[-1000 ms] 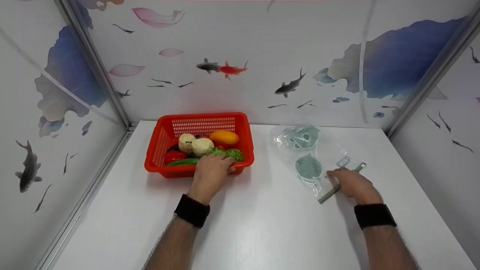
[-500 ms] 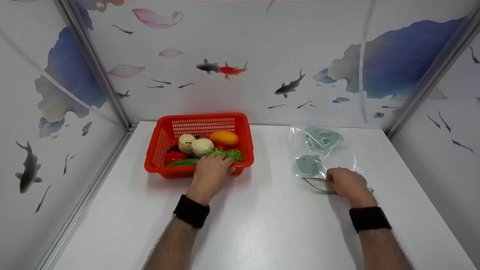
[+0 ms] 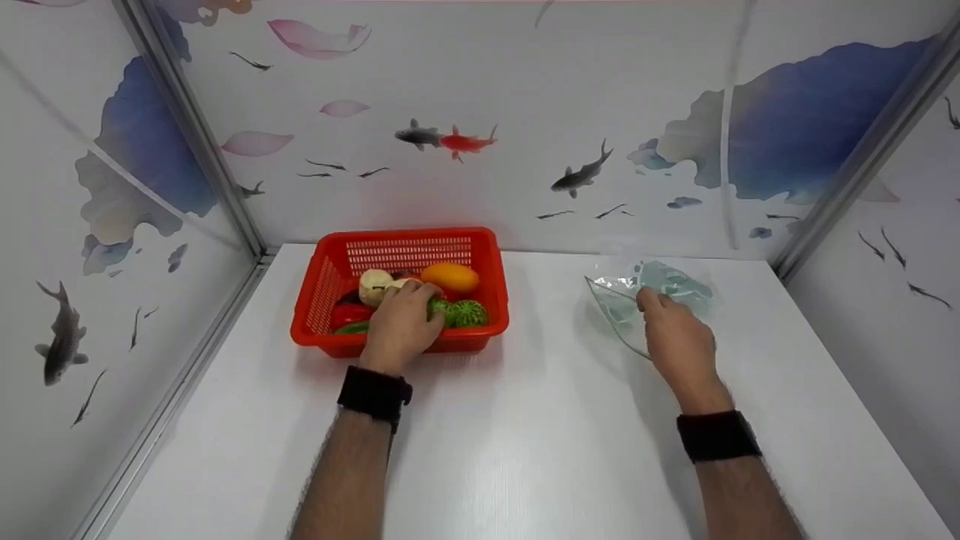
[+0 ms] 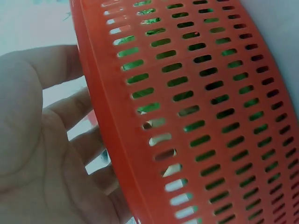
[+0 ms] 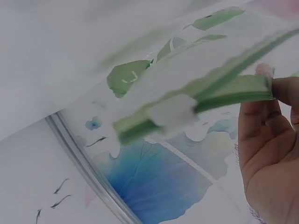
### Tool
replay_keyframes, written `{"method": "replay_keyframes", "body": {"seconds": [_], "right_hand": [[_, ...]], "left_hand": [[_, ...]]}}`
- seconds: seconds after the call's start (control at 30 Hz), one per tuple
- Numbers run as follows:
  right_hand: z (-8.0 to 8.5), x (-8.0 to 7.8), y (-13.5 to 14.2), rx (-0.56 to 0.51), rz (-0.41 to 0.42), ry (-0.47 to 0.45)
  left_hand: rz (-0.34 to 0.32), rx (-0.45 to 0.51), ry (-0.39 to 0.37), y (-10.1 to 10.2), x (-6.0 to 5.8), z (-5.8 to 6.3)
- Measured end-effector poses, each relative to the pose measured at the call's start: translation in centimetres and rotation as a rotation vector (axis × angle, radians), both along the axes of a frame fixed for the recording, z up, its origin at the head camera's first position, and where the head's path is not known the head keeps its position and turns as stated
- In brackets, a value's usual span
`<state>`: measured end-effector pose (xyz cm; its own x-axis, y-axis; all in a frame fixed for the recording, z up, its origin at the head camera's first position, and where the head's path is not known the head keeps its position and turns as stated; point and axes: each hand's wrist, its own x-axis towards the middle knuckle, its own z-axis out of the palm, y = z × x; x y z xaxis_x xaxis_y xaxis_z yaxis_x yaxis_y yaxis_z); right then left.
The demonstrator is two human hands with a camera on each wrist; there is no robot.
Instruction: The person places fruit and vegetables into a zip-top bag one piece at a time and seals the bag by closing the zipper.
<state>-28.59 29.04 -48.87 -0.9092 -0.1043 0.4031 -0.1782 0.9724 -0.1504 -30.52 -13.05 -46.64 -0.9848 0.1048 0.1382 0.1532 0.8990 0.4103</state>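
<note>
My left hand (image 3: 405, 319) reaches over the front rim of a red plastic basket (image 3: 469, 343), its fingers spread above the produce inside. In the left wrist view the fingertips are hidden behind the basket's rim (image 4: 112, 126). Under and beside this hand lie bumpy green balls (image 3: 470, 313), a pale round vegetable (image 3: 373, 286), a red one (image 3: 349, 313) and a yellow-orange oval fruit (image 3: 450, 277). My right hand (image 3: 681, 341) pinches the mouth of a clear zip bag (image 3: 679, 283) with green print. The bag's mouth gapes, and a white slider (image 5: 175, 112) sits on its green zip strip (image 5: 133, 129).
The basket stands at the back left of a white table (image 3: 510, 450), close to the rear wall panel (image 3: 495, 195) printed with fish. Metal frame posts (image 3: 187, 135) join the side panels at the corners.
My right hand has taken hold of the bag's zip edge and moved up and inward; the bag's mouth has parted. My left hand has shifted left and further over the produce.
</note>
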Motion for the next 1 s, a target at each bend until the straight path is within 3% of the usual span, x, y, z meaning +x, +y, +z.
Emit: {"method": "replay_keyframes", "body": {"seconds": [0.2, 0.53, 0.7, 0.83, 1.0], "right_hand": [[1.6, 0.5, -1.4, -0.050, 0.013, 0.010], [3.6, 1.2, -3.9, -0.080, 0.019, -0.007], [3.9, 1.3, -4.7, -0.086, 0.024, 0.024], [4.0, 1.4, -5.5, -0.075, 0.035, 0.021], [4.1, 1.6, -6.5, -0.071, 0.051, 0.007]], "left_hand": [[-0.001, -0.004, -0.083, 1.0, -0.9, 0.4], [0.038, -0.048, -0.066, 1.7, -1.7, 1.1], [0.033, -0.022, 0.009, 1.9, -1.3, 1.2], [0.027, 0.035, 0.082, 3.1, -0.5, 2.1], [-0.086, 0.198, 0.196, 5.7, 0.7, 2.9]]}}
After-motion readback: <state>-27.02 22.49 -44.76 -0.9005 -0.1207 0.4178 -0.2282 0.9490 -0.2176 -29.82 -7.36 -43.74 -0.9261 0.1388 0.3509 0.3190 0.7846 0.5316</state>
